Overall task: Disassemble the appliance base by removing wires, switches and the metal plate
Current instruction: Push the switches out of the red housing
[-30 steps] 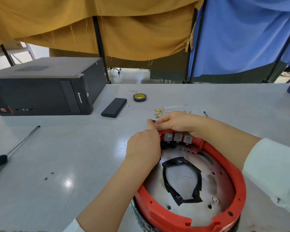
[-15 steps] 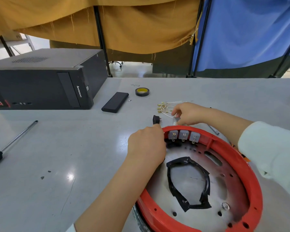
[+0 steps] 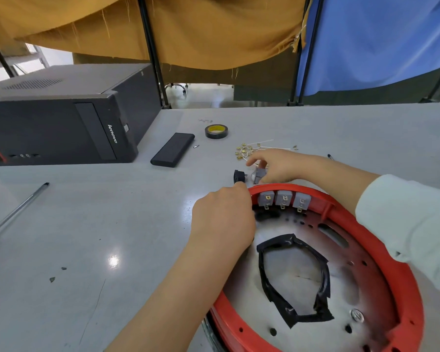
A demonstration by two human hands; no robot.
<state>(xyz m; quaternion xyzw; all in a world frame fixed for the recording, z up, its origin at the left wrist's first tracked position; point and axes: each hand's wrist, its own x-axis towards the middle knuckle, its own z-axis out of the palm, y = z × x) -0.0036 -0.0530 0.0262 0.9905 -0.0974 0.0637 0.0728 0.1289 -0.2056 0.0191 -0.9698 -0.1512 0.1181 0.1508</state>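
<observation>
While gripping the round red plastic rim (image 3: 315, 196), left hand (image 3: 221, 219); right hand (image 3: 277, 166) pinching a boxy grey switch (image 3: 260, 174).

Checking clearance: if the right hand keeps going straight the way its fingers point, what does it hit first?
Probably the pile of brass-tipped wires. The right hand, holding a grey switch, points left and away across the table; the pile lies just beyond its fingertips, though depth is unclear.

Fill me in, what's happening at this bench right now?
A person is stripping a round red appliance base on a grey table. The right hand holds a grey switch just beyond the rim, beside a small black part and a pile of pulled wires. The left hand rests on the rim. Three grey switches remain mounted, and the metal plate is still in.
</observation>
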